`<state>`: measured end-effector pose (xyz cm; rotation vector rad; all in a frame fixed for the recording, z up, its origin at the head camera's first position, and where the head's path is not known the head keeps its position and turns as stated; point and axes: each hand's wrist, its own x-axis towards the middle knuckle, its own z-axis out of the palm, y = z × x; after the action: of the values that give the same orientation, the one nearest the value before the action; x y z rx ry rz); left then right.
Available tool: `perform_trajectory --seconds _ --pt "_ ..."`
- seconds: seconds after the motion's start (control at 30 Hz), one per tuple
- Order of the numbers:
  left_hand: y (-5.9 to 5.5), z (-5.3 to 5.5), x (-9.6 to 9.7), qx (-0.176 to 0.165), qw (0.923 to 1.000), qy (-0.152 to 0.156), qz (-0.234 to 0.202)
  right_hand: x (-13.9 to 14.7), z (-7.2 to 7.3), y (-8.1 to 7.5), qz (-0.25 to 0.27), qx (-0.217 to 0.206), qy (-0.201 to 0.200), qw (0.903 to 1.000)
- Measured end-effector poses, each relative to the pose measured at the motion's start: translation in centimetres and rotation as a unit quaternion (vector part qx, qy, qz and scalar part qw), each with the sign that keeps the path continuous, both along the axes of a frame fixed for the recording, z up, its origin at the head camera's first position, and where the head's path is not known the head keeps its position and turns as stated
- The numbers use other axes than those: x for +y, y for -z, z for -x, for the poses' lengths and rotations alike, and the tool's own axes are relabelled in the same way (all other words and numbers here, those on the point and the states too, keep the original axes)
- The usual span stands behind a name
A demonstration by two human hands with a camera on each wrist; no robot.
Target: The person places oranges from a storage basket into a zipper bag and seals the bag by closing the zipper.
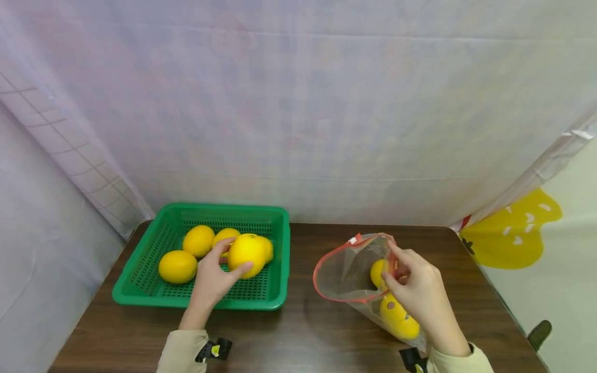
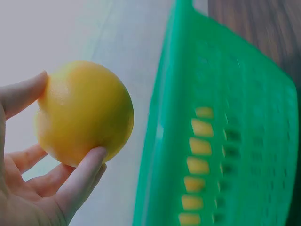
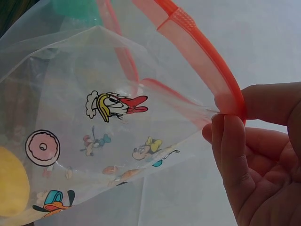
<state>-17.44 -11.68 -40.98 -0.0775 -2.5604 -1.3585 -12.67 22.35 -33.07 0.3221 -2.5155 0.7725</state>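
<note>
My left hand (image 1: 215, 277) grips a yellow lemon (image 1: 246, 255) over the green basket (image 1: 200, 300); thumb and fingers wrap its sides in the left wrist view, where the lemon (image 2: 87, 113) is above the basket's rim. Several more lemons (image 1: 178, 267) lie inside the basket. At the right, my right hand (image 1: 417, 290) pinches the red zipper edge of a clear plastic bag (image 1: 342, 274), whose mouth gapes toward the left. Lemons (image 1: 398, 318) sit inside the bag. Cartoon prints show on the bag's side (image 3: 117, 108) in the right wrist view.
Both basket and bag are on a dark brown wooden table (image 1: 308, 331). A pale curtain (image 1: 298, 114) hangs behind its back edge. Cloth with a yellow printed shape (image 1: 517, 233) hangs at the right.
</note>
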Motion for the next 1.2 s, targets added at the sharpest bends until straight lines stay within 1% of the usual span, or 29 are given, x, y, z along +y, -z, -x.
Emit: perform_trajectory --seconds 0.13,0.23,0.37,0.5,0.6,0.7,0.83,0.9,1.03,1.2 --pt "-0.7 -0.3 2.0 0.011 0.9989 0.033 -0.03 0.1 -0.1 0.0 0.001 -0.002 0.001 1.0" --pt "-1.5 -0.6 3.7 0.013 0.9959 0.071 -0.054 0.1 -0.1 0.1 0.001 0.007 -0.001 1.0" --pt "-2.3 -0.9 6.1 0.001 0.9883 0.126 -0.086 0.2 -0.2 0.2 -0.002 0.022 -0.004 0.9997" --pt "-2.7 -1.1 8.3 -0.01 0.9794 0.174 -0.102 0.3 -0.3 0.2 -0.004 0.028 -0.005 0.9996" --pt "-2.8 -1.1 9.7 -0.009 0.9731 0.202 -0.11 0.3 -0.3 0.2 -0.002 0.028 -0.005 0.9996" --pt "-2.7 -1.2 10.9 -0.01 0.9672 0.227 -0.114 0.1 -0.3 0.2 0.0 0.027 -0.005 0.9996" --pt "-2.0 -1.3 12.0 -0.02 0.9631 0.244 -0.112 -0.1 -0.5 0.5 0.0 0.024 -0.005 0.9997" --pt "-1.6 -1.4 12.3 -0.026 0.9633 0.244 -0.108 -0.1 -0.6 0.5 0.0 0.022 -0.005 0.9998" --pt "-1.2 -1.3 12.6 -0.025 0.9671 0.241 -0.078 -0.2 -0.4 0.4 -0.002 0.024 -0.001 0.9997" --pt "-1.2 -0.7 13.0 -0.007 0.9737 0.227 -0.023 -0.3 0.1 0.1 0.0 0.028 0.003 0.9996"
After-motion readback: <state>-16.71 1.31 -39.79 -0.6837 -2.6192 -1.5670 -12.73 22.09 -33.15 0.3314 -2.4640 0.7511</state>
